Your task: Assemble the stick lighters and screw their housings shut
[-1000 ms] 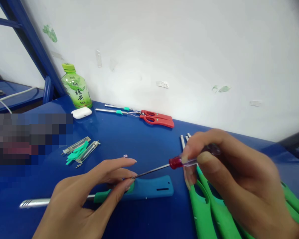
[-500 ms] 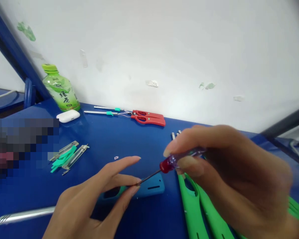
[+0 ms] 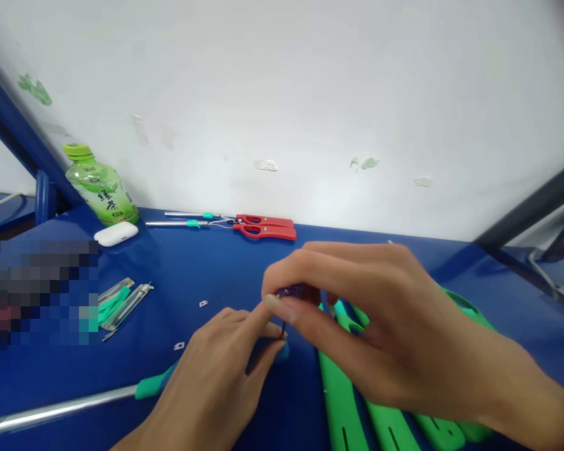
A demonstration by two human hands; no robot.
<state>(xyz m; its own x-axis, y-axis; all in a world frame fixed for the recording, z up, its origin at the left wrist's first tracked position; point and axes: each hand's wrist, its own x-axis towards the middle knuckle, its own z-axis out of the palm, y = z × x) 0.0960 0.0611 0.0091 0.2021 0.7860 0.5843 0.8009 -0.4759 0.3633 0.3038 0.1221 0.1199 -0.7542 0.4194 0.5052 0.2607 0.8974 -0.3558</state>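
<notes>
My right hand (image 3: 371, 326) grips a small screwdriver (image 3: 291, 292) by its purple handle, with the shaft pointing nearly straight down. Its tip meets the fingertips of my left hand (image 3: 216, 369), on the handle of a long-necked lighter. That lighter has a silver barrel (image 3: 70, 408), a teal collar (image 3: 149, 386) and a blue handle (image 3: 282, 352). My left thumb and fingers are closed over the handle and hide most of it. Any screw under the tip is hidden. Two tiny white clip-like pieces (image 3: 179, 346) lie left of my left hand.
Green lighter handles (image 3: 343, 401) lie under and beside my right arm. Two red lighters (image 3: 267, 232) with exposed wires lie by the wall. Clear and teal parts (image 3: 126, 307), a white case (image 3: 116, 234) and a green tea bottle (image 3: 101, 191) are at the left.
The screwdriver has swung from slanted to nearly upright, and my right hand has come left, closer to my left hand. A second white piece shows now. The view has shifted slightly.
</notes>
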